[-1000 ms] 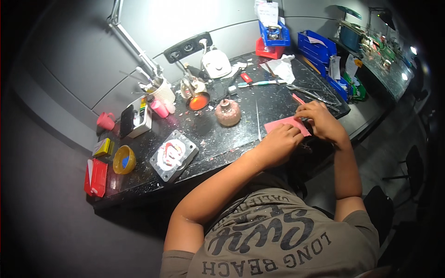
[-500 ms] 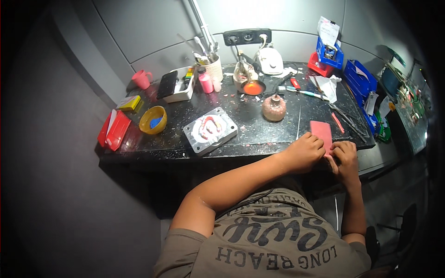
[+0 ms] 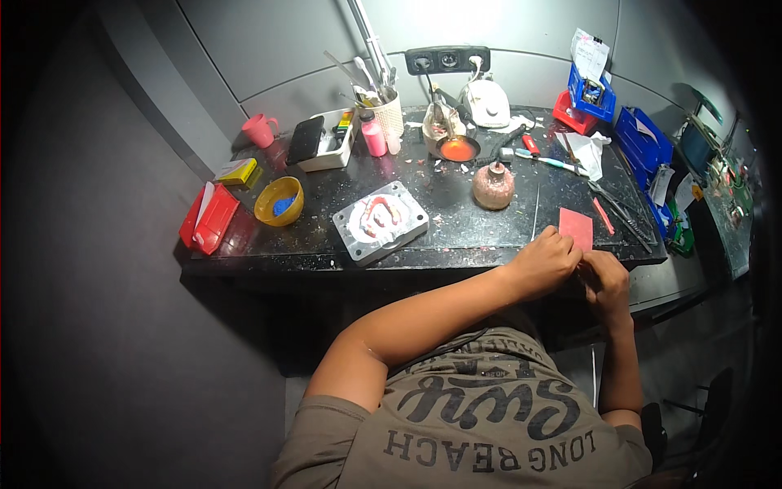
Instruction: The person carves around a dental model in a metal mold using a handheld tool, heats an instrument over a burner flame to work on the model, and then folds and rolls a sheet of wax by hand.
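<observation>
At the bench's right front edge, my left hand [image 3: 547, 261] and my right hand [image 3: 604, 279] both grip a thin pink wax sheet [image 3: 577, 226]. The fingers of each are closed on its near end, close together, and hide that end. Its far part stands out beyond the knuckles, over the bench. A strip of pink wax [image 3: 604, 216] lies just right of the sheet. Left of centre sits a grey metal dental flask half [image 3: 358, 243], holding white plaster with a red and pink arch-shaped piece [image 3: 381, 213].
A round spirit burner [image 3: 494, 189] stands left of the sheet, with an orange-lit pan [image 3: 459, 149] behind. Metal tools [image 3: 623, 216] lie at the right edge. A yellow bowl [image 3: 292, 190] with blue material, a red box [image 3: 216, 220] and a white tray [image 3: 336, 153] occupy the left.
Less of the pink sheet now shows beyond my hands. My fingers have come closer together at its near end. The whole view has shifted slightly.
</observation>
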The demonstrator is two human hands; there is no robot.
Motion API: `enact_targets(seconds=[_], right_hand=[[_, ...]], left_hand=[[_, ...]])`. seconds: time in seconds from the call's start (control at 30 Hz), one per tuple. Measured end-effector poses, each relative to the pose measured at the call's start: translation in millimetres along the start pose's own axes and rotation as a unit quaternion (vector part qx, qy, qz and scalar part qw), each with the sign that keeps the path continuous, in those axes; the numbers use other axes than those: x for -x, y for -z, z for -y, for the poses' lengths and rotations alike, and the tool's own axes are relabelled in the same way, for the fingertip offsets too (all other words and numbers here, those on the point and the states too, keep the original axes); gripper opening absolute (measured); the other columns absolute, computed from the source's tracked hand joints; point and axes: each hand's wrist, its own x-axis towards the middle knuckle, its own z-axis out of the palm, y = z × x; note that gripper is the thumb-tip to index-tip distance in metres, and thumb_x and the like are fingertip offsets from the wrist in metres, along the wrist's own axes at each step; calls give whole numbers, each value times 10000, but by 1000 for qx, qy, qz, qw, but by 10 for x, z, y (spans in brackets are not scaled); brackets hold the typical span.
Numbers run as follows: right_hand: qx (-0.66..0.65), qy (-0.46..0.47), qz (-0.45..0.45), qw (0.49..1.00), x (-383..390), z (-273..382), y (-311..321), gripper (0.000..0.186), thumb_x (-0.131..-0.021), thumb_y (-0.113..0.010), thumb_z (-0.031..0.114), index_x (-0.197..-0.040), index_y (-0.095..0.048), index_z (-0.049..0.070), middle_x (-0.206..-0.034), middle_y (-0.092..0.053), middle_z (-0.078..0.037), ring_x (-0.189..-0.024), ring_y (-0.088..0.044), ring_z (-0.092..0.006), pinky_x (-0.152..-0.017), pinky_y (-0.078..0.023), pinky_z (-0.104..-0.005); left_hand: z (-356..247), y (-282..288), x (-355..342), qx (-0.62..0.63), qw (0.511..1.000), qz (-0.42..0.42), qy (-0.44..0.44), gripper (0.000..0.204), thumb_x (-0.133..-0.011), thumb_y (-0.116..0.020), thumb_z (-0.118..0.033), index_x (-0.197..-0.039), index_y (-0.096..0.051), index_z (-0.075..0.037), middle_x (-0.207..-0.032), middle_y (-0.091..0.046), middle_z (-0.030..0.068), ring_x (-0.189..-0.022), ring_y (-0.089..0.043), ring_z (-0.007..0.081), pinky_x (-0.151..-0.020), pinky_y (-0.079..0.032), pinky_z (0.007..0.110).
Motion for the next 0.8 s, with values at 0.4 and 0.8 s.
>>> enact_targets(seconds=[0.4, 0.8], right_hand=[[48, 43, -4, 998, 35, -30, -43, 358, -704, -618, 16, -1055, -665, -34, -1059, -673, -173, -990, -650, -397, -883, -530, -451], [-9, 10, -10, 1000, 3, -46, 9, 181, -821, -689, -34, -999, -665, -11, -1001, -692, -167, -924, -673, -384, -812, -540, -440]], left_hand=[[-72, 2, -15, -86, 996, -3, -21, 100, -840, -591, -123, -831, -629, -30, -827, -601, 126, -780, -625, 270, -786, -442, 382], [-61, -41, -24, -69, 998, 1, -10, 115, -857, -608, -136, -877, -615, -23, -834, -595, 137, -827, -609, 284, -845, -472, 381]])
